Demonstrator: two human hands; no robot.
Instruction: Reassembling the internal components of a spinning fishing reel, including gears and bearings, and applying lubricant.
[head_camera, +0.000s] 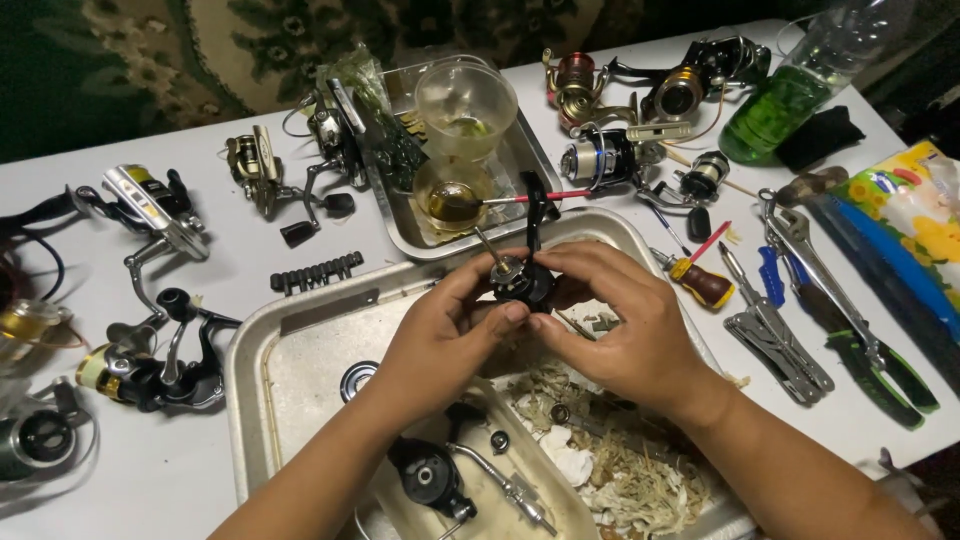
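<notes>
**Two hands held a small reel part over the tray**

Head view: The left hand (440, 325) and the right hand (625, 325) both had their fingers closed around a small black reel body (522, 282). It sat between the fingertips, above the big metal tray (250, 350). Its thin metal shaft (486, 245) stuck up and leaned to the left, away from the person. A black arm (535, 205) stood almost straight up behind it. A screwdriver (700, 282) lay just right of the tray.

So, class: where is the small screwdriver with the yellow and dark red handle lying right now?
In the head view, the screwdriver lies on the white table, just right of the person's right hand and left of the folding multi-tool.
</notes>
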